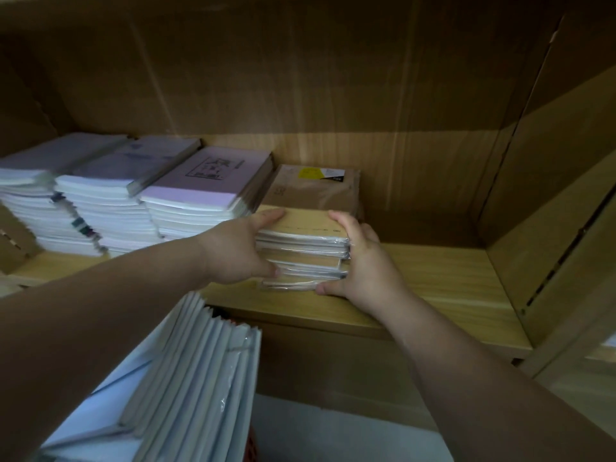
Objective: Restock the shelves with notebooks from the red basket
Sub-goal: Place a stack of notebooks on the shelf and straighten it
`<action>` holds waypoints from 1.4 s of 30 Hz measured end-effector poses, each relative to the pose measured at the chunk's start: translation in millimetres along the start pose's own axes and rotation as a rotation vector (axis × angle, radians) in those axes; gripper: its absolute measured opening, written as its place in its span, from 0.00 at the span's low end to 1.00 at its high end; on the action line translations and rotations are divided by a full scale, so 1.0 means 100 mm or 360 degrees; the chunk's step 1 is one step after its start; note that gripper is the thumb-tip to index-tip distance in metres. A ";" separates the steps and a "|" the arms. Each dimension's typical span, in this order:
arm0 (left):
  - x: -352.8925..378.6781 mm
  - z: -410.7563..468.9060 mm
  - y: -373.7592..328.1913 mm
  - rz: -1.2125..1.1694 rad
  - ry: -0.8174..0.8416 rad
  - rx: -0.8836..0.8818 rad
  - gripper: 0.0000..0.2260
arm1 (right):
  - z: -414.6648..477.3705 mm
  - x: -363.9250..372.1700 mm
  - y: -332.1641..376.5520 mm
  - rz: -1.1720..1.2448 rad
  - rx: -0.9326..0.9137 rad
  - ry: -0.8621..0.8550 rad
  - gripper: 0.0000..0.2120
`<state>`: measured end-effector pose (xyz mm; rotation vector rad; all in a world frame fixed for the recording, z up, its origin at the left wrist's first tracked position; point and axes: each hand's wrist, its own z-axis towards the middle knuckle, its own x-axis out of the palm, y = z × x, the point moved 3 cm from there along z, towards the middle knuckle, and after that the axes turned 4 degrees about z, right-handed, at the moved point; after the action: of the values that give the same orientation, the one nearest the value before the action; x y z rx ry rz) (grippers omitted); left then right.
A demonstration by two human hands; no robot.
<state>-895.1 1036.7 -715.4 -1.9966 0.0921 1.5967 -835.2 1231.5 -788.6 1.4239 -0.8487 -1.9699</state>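
Observation:
A stack of kraft-brown notebooks (305, 243) in clear wrap rests on the wooden shelf (443, 278), near its front edge. My left hand (238, 250) grips the stack's left side, thumb on top. My right hand (361, 265) clasps its right side, fingers curled over the top corner and under the bottom. Just behind stands another brown stack (313, 186) with a yellow label. The red basket (251, 441) shows only as a sliver at the bottom, filled with white upright notebooks (186, 378).
Three tall stacks of white and lilac notebooks (203, 195) fill the shelf's left half. The cabinet's side wall (550, 201) rises at the right, with bare shelf between it and the brown stacks. A cardboard box edge (13, 241) sits far left.

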 end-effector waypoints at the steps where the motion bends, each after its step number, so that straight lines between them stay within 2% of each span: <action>1: -0.02 -0.04 -0.02 0.0140 -0.0063 -0.0002 0.44 | 0.02 0.01 0.01 -0.0001 0.0012 -0.0027 0.57; 3: -0.11 -0.11 -0.07 0.0408 -0.0267 0.0011 0.41 | 0.01 0.05 0.01 -0.0013 0.0053 -0.0097 0.58; 5: -0.19 -0.19 -0.11 0.0517 -0.0482 0.0044 0.36 | -0.03 0.09 -0.01 0.0055 0.0127 -0.0118 0.62; 7: -0.23 -0.25 -0.13 0.0476 -0.0597 0.0057 0.24 | -0.06 0.09 -0.06 0.0274 0.0183 -0.0037 0.66; 9: -0.21 -0.28 -0.10 0.0314 -0.0534 0.0011 0.11 | -0.07 0.04 -0.11 0.0660 0.0244 0.0086 0.62; 12: -0.03 -0.25 -0.03 0.0038 -0.0063 -0.0037 0.02 | -0.05 0.01 -0.19 0.1256 0.0428 0.0082 0.54; 13: 0.05 -0.24 -0.02 0.0067 0.0138 0.0005 0.03 | -0.03 0.04 -0.22 0.1325 0.0471 0.0074 0.54; 15: 0.19 -0.19 0.02 0.0091 0.0451 0.0037 0.14 | 0.02 0.11 -0.25 0.1380 0.0527 0.0087 0.53; 19: 0.32 -0.11 0.12 0.0033 0.0761 -0.0063 0.30 | 0.10 0.23 -0.26 0.1514 0.0594 0.0064 0.43; 21: 0.35 -0.11 0.12 0.0196 0.0820 -0.0030 0.32 | 0.14 0.26 -0.24 0.1503 0.0560 0.0096 0.40; 23: 0.33 -0.09 0.06 0.0482 0.0714 0.0045 0.27 | 0.15 0.25 -0.22 0.1481 0.0538 0.0141 0.38; 25: 0.34 -0.05 0.08 0.0588 0.0690 0.0030 0.26 | 0.15 0.20 -0.24 0.1467 0.0530 0.0174 0.37; 27: 0.38 -0.06 0.15 0.0537 0.0878 -0.0076 0.32 | 0.11 0.14 -0.25 0.1440 0.0538 0.0161 0.37; 29: 0.39 -0.13 0.24 0.0715 0.0940 -0.0121 0.39 | 0.03 0.10 -0.22 0.1387 0.0499 0.0124 0.31; 31: 0.38 -0.16 0.21 0.0919 0.0849 -0.0040 0.42 | -0.03 0.13 -0.19 0.1373 0.0485 0.0084 0.29; 34: 0.36 -0.24 0.05 0.0967 0.0800 0.0002 0.36 | -0.07 0.22 -0.11 0.1374 0.0518 0.0041 0.32; 37: 0.16 -0.32 -0.11 0.0745 0.0617 0.0048 0.28 | -0.05 0.25 -0.06 0.1371 0.0516 0.0025 0.31; 39: -0.01 -0.38 -0.14 0.0494 0.0387 0.0135 0.21 | -0.03 0.24 -0.07 0.1330 0.0495 0.0050 0.31; 42: -0.18 -0.42 -0.13 0.0096 -0.0167 0.0283 0.13 | -0.04 0.19 -0.09 0.1344 0.0477 0.0138 0.35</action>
<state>-858.8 1022.2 -688.9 -1.7873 0.2475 1.6664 -837.5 1222.9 -807.6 1.0217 -1.4500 -1.1651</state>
